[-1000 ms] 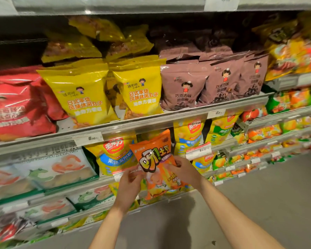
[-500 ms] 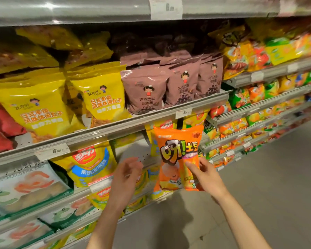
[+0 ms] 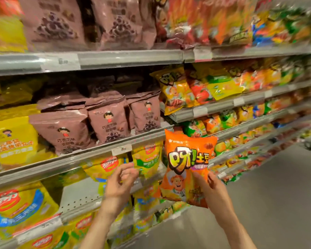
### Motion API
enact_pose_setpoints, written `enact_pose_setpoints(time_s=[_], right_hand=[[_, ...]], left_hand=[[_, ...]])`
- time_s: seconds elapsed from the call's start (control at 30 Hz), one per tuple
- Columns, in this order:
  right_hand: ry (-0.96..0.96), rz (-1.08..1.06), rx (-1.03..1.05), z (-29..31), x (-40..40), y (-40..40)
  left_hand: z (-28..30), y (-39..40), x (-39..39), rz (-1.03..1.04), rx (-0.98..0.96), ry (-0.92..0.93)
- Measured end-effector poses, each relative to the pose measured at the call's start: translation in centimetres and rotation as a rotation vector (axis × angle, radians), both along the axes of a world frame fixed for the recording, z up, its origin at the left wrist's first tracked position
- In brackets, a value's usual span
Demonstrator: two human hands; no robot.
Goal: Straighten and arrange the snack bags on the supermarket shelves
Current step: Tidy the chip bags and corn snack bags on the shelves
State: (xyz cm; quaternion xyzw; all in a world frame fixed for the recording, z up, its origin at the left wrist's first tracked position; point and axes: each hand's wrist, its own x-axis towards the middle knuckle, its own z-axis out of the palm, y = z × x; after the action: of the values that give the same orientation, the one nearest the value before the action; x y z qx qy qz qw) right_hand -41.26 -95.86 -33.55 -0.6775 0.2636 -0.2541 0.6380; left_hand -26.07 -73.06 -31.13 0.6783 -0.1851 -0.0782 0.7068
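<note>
An orange snack bag (image 3: 185, 164) with a cartoon chef hangs upright in front of the shelves, pinched at its lower right by my right hand (image 3: 207, 186). To its left my left hand (image 3: 119, 180) is raised with fingers apart and holds nothing. Brown chocolate snack bags (image 3: 108, 121) stand in a row on the shelf above my left hand. Yellow bags (image 3: 11, 139) sit at the far left of that shelf. Bags of the same brand as the orange one, in yellow and red (image 3: 180, 90), lean on a shelf up and to the right.
A grey shelf rail (image 3: 83, 157) with a price tag runs diagonally above my hands. A bare patch of perforated back panel (image 3: 79, 193) shows on the lower shelf beside yellow and blue bags (image 3: 16, 205). Grey aisle floor (image 3: 276, 203) lies to the right.
The view has swung up and to the right along the shelves. The orange bag moved right with my right hand. My left hand let go of it and now hovers open.
</note>
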Motion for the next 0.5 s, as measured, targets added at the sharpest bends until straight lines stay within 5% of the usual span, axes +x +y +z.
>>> enact_pose_setpoints(time_s=[0.5], right_hand=[[-0.064, -0.111, -0.007, 3.2, -0.2, -17.6]], left_hand=[[4.1, -19.0, 2.8, -0.045, 0.01, -0.073]])
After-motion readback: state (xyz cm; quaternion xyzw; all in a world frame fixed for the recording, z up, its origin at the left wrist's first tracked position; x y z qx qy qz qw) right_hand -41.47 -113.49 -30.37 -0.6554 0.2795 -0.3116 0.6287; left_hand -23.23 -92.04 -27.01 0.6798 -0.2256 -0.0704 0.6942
